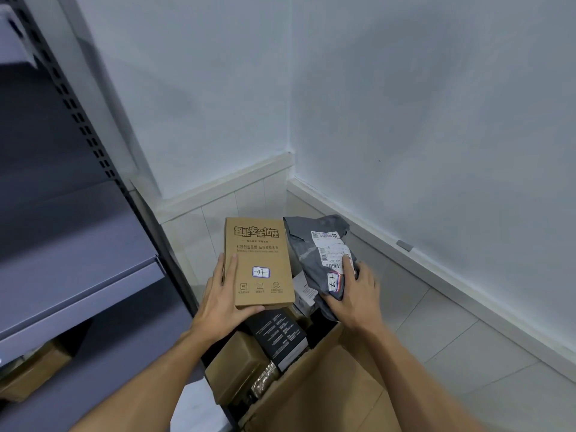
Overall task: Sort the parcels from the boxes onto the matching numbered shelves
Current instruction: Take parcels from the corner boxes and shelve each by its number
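Observation:
My left hand (219,302) grips the lower left corner of a flat brown cardboard parcel (260,254) with a sticker marked 07, held up above the open cardboard box (327,378). My right hand (353,294) holds a grey plastic mailer bag (314,241) with a white shipping label and a handwritten number sticker, forefinger pressed on the label. Inside the box lie a black printed carton (280,335), a brown parcel (240,366) and a white box partly hidden under the held parcels.
A grey metal shelf unit (78,244) with a perforated upright stands at the left, a cardboard box (34,372) under its lower shelf. White walls meet in a corner ahead; pale floor tiles (452,338) spread to the right.

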